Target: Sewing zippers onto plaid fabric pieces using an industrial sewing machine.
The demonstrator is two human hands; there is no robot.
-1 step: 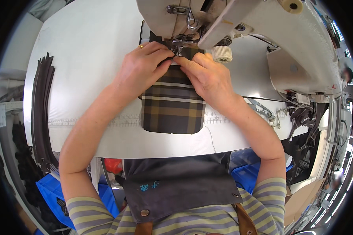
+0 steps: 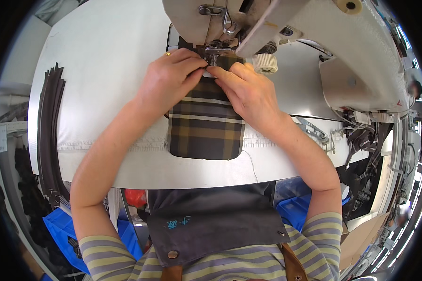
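A dark plaid fabric piece with brown, grey and white stripes lies flat under the head of a sewing machine. Its rounded near end points toward me. My left hand, a ring on one finger, pinches the fabric's upper part just left of the presser foot. From the right, my right hand presses its index fingertip close to the foot, with the other fingers curled against the cloth. A small pale patch shows between the fingertips. What exactly lies under the fingers is hidden.
Long dark fabric strips hang over the white table's left edge. A printed ruler scale crosses its front. Metal attachments and bunched dark strips lie at right. Blue bins stand below; a loose thread trails nearby.
The plaid fabric has shifted very slightly to the left and away from me. Both hands stay by the presser foot with almost no movement.
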